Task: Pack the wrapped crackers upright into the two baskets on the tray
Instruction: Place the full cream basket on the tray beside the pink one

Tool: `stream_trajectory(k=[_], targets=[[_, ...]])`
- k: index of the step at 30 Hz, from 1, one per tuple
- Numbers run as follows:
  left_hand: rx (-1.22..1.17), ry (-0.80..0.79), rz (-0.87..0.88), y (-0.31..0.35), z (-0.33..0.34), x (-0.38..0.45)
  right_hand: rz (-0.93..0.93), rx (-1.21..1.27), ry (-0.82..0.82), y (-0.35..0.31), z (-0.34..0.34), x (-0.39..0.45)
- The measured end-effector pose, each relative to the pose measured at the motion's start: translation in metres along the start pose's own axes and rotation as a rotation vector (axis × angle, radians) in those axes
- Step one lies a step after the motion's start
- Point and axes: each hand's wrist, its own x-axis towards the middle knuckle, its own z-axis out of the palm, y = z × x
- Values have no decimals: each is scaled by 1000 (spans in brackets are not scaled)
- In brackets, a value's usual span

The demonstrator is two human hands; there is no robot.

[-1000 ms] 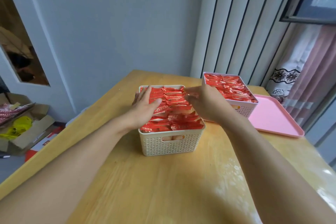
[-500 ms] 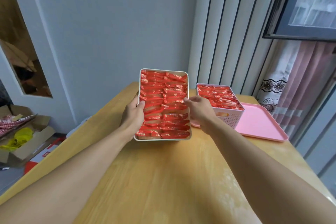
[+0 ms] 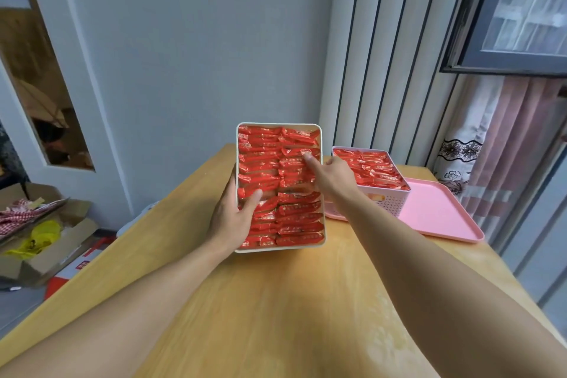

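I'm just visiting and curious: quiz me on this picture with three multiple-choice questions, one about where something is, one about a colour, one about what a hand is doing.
1. Where does the pink basket stand?
A. on the pink tray
B. on the floor
C. in the cardboard box

2. What colour are the cracker wrappers?
A. blue
B. red
C. green

3. What is the left hand doing?
A. hanging idle
B. holding the cream basket by its left side
C. lifting the tray

Answers:
1. A, since the basket sits at the tray's left end.
2. B, as both baskets show red packets.
3. B: its thumb lies over the rim onto the packets, while the right hand reaches a finger onto the packets.
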Motion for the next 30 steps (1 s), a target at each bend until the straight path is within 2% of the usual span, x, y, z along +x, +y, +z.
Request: stream_trajectory(k=[4,7,13,18,23,30], targets=[[-33,19,-5,-3,-1,0,103,174,-105,3,0,3],[-13,57,22,-7,1,0,70,272,-46,-10,0,6],[-52,76,47,-14,0,-3,-23,198,33,-24,8,16],[-48,85,-9,-9,3,0,-38,242,-76,-8,8,6],[-35,222,-160,3,5,10,-5,78,-191,34,15,-15],[-73,434,-244,21,9,22,-56,11,-185,32,2,-25]])
